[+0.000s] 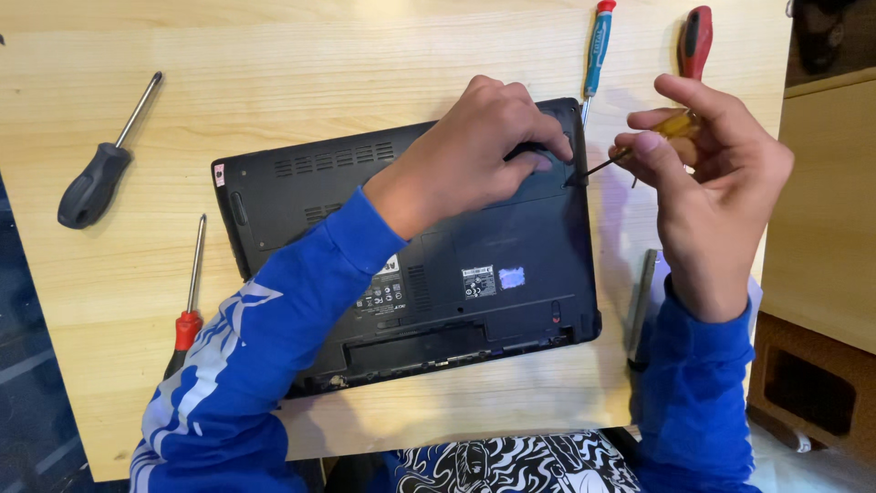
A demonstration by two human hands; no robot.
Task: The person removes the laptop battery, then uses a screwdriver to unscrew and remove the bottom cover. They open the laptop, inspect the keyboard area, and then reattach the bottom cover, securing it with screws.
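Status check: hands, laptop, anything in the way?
Left hand pressing on upturned black laptop near its far right corner. Right hand holds yellow-handled screwdriver, tip at that corner. Spare blue-handled screwdriver lies just beyond, not blocking.

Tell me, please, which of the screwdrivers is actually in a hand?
The yellow-handled screwdriver, pinched in the right hand; the others all lie loose on the table.
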